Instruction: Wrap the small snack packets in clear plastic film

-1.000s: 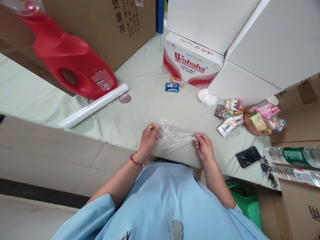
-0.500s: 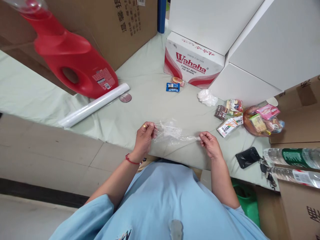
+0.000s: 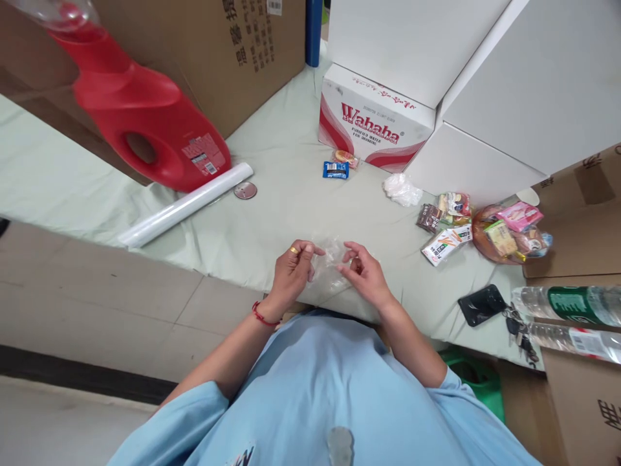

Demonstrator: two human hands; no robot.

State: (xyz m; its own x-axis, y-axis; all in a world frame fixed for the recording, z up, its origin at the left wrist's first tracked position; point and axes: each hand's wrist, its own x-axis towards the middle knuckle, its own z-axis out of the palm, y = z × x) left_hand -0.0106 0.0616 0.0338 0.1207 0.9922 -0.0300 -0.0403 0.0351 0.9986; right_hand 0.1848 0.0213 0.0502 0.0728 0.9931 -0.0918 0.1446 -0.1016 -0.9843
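A crumpled clear plastic bag lies between my two hands near the front edge of the cloth-covered table. My left hand pinches its left side, thumb against the curled fingers. On the bag's right side, my right hand has thumb and fingers apart, with the fingertips right at the plastic; it does not appear to grip it. The two hands are close together, and part of the bag is hidden behind the left fingers.
Left are a red jug, a white film roll and a metal disc. Rightward sit white crumpled plastic, snack packets, a snack-filled bowl, a black case and bottles. A Wahaba carton stands behind.
My right hand has let go of the bag's right end and moved left, close to my left hand. The bag, stretched out before, is now bunched up between them.
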